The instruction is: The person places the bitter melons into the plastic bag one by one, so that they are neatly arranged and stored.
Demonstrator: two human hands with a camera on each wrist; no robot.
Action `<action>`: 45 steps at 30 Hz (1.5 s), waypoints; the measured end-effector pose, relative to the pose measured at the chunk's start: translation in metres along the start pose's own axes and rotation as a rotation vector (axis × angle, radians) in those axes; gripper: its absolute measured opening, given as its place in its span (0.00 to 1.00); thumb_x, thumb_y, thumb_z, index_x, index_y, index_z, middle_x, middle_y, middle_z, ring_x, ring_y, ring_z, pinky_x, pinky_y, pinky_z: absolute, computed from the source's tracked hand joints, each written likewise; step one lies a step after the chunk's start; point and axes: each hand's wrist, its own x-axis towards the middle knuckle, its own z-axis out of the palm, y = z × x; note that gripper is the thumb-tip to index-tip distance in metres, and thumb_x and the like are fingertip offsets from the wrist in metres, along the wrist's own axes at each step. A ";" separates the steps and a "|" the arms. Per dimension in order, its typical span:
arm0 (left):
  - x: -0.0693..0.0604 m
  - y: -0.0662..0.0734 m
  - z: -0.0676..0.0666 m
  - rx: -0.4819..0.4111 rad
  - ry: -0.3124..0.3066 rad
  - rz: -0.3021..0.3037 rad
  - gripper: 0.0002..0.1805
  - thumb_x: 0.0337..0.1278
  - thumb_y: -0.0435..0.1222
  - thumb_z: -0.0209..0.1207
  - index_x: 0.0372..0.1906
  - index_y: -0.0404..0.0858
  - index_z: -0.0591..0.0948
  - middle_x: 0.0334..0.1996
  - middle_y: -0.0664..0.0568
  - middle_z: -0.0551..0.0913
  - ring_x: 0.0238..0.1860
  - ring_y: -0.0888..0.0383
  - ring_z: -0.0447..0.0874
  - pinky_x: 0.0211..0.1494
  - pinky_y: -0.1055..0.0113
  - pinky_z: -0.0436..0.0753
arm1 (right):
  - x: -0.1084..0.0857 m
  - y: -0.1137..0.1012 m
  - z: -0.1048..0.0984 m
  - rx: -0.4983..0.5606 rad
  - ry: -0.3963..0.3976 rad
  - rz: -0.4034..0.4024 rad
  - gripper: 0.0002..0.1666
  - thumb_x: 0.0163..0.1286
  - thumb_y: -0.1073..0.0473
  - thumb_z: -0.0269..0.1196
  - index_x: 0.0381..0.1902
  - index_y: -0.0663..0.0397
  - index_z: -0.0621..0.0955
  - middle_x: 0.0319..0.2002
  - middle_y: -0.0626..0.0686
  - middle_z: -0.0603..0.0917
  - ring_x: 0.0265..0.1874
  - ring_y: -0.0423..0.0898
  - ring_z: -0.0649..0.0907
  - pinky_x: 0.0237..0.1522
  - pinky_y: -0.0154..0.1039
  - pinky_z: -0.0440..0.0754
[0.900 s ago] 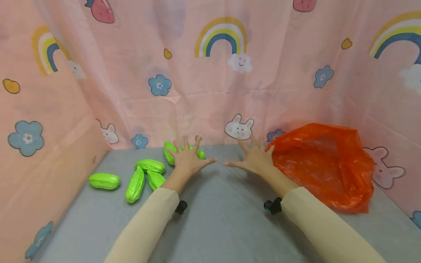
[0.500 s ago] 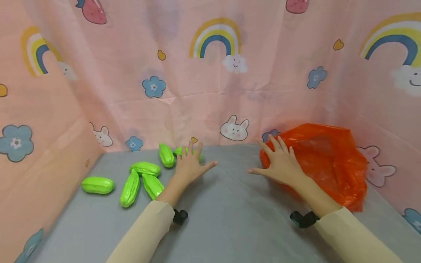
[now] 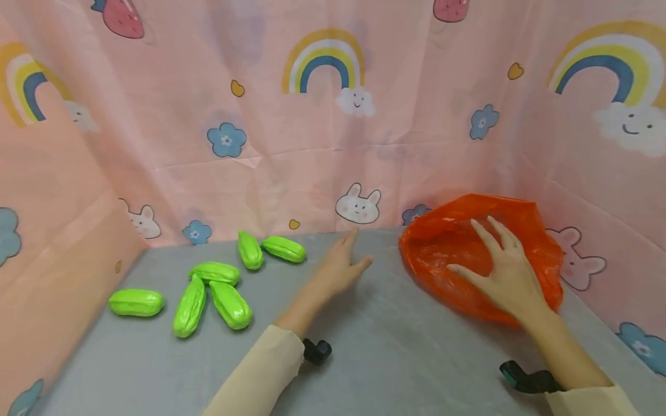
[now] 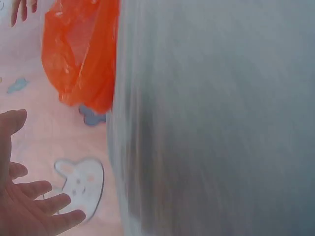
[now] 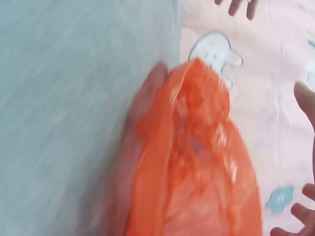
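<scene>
An orange-red plastic bag (image 3: 442,254) lies on the right of the table, its mouth gaping toward me. My right hand (image 3: 512,277) hovers in front of the bag with fingers spread, holding nothing. Over the middle of the table is my left hand (image 3: 335,271), fingers extended and thumb out, also holding nothing. In the left wrist view, the left hand (image 4: 29,196) shows at the lower left, apart from the bag (image 4: 81,59). The right wrist view has the bag (image 5: 197,162) in the centre, with the right hand (image 5: 305,206) at the right edge.
Several bright green gourd-like vegetables lie at left: one alone (image 3: 136,303), a cluster (image 3: 189,306), and a pair (image 3: 283,249) near the back. A pink patterned curtain (image 3: 302,133) encloses the grey table (image 3: 395,358) at the back and sides.
My right hand has moved right, in front of the bag. My left hand has shifted right, away from the green vegetables. The head view has turned slightly right.
</scene>
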 end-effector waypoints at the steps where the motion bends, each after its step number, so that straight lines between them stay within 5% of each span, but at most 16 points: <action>1: 0.002 0.004 0.004 -0.021 0.002 0.003 0.44 0.70 0.53 0.56 0.82 0.45 0.51 0.80 0.45 0.58 0.80 0.48 0.57 0.80 0.50 0.61 | -0.003 0.006 -0.002 0.018 0.034 0.019 0.59 0.57 0.40 0.75 0.80 0.39 0.59 0.80 0.61 0.55 0.75 0.72 0.57 0.57 0.83 0.63; 11: 0.018 0.034 0.044 -0.229 0.002 0.045 0.43 0.69 0.47 0.58 0.81 0.41 0.53 0.80 0.47 0.60 0.79 0.49 0.60 0.80 0.50 0.63 | -0.019 0.071 -0.018 0.178 0.214 0.155 0.48 0.66 0.52 0.68 0.79 0.50 0.60 0.79 0.65 0.57 0.76 0.72 0.55 0.68 0.82 0.48; 18: 0.026 0.041 0.068 -0.398 -0.020 0.043 0.39 0.70 0.45 0.58 0.81 0.50 0.57 0.78 0.52 0.65 0.72 0.45 0.72 0.70 0.47 0.76 | -0.029 0.099 -0.019 0.273 0.189 0.306 0.42 0.72 0.51 0.61 0.80 0.42 0.59 0.82 0.58 0.51 0.80 0.66 0.51 0.75 0.70 0.53; 23: 0.036 0.047 0.084 -0.381 0.026 0.083 0.36 0.69 0.40 0.58 0.79 0.46 0.62 0.76 0.46 0.67 0.76 0.46 0.66 0.75 0.47 0.69 | -0.035 0.111 -0.011 0.348 0.124 0.382 0.41 0.75 0.48 0.58 0.81 0.38 0.57 0.83 0.59 0.46 0.80 0.68 0.47 0.72 0.73 0.52; 27: 0.039 0.052 0.092 -0.410 0.006 0.027 0.33 0.69 0.39 0.58 0.77 0.42 0.65 0.75 0.41 0.68 0.75 0.44 0.66 0.77 0.46 0.66 | -0.040 0.118 -0.004 0.373 0.053 0.426 0.41 0.77 0.45 0.55 0.81 0.43 0.55 0.82 0.63 0.43 0.79 0.72 0.45 0.72 0.75 0.50; 36: 0.034 0.045 0.092 -0.546 0.011 -0.094 0.36 0.71 0.42 0.57 0.77 0.34 0.62 0.74 0.40 0.68 0.74 0.45 0.68 0.77 0.48 0.67 | -0.037 0.112 0.012 0.380 -0.005 0.329 0.43 0.75 0.47 0.58 0.81 0.51 0.55 0.80 0.71 0.47 0.75 0.77 0.50 0.67 0.82 0.47; 45: 0.028 0.022 0.077 -0.541 0.066 -0.101 0.34 0.70 0.41 0.57 0.76 0.32 0.64 0.72 0.40 0.72 0.71 0.45 0.72 0.75 0.48 0.70 | -0.036 0.107 0.022 0.419 -0.003 0.245 0.46 0.72 0.54 0.62 0.81 0.48 0.54 0.79 0.71 0.51 0.77 0.73 0.49 0.72 0.77 0.42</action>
